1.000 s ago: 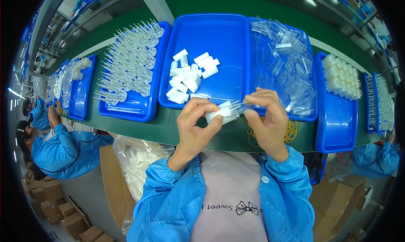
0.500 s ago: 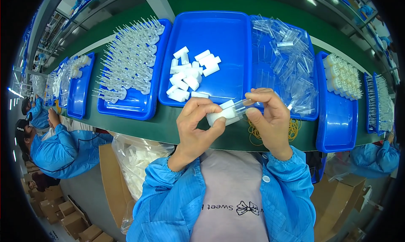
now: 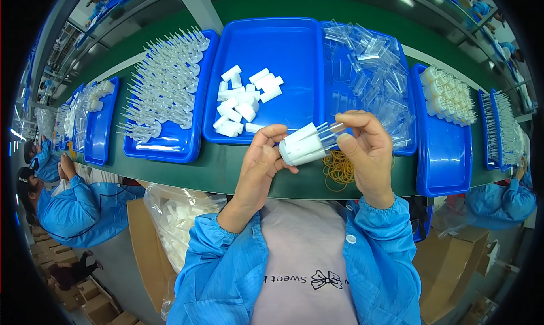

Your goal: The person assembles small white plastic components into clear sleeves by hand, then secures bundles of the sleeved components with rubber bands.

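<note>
Your left hand [image 3: 262, 158] and right hand [image 3: 365, 149] are both closed on one small bundle of white caps and clear tubes [image 3: 306, 143], held between them just in front of the middle blue tray [image 3: 294, 47], probably so the pieces stay aligned. Loose white caps [image 3: 243, 101] lie inside that tray. Yellow rubber bands [image 3: 339, 169] rest on the green worktop [image 3: 215, 169] near its front edge, under your right hand.

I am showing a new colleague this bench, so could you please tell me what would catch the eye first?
Dead centre, the left hand and right hand together hold a small bundle of white caps and clear tubes. Behind them lies a row of blue trays, the middle one holding loose white caps. Yellow rubber bands sit on the green table.
</note>
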A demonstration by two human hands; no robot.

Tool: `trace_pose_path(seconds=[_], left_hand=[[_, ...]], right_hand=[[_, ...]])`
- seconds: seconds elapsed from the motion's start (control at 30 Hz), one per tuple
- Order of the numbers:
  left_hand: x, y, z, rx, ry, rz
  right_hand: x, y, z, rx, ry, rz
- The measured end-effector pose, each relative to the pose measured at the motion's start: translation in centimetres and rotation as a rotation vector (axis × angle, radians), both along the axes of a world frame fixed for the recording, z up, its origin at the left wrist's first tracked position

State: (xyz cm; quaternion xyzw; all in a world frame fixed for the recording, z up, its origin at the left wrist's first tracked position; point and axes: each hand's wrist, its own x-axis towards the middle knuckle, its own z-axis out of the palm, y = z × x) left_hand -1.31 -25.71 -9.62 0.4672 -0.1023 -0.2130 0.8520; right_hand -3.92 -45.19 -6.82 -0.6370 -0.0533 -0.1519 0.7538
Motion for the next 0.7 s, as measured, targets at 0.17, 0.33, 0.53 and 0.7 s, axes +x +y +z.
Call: trace_pose_path(seconds=[0.17, 0.33, 0.53, 0.7], left_hand=[[0.2, 0.2, -0.3, 0.053, 0.109, -0.071], [-0.4, -0.5, -0.1, 0.027, 0.112, 0.03], [-1.1, -0.7, -0.5, 0.023, 0.094, 0.078], [-1.6, -0.8, -0.1, -0.057, 0.098, 0.111]], right_hand=[[-0.2, -0.4, 0.1, 0.029, 0.022, 0.009], [-0.2, -0.3, -0.1, -0.013, 0.056, -0.016], [-0.6, 0.2, 0.1, -0.223, -0.033, -0.044], [-1.2, 0.4, 1.1, -0.17, 0.0, -0.014]])
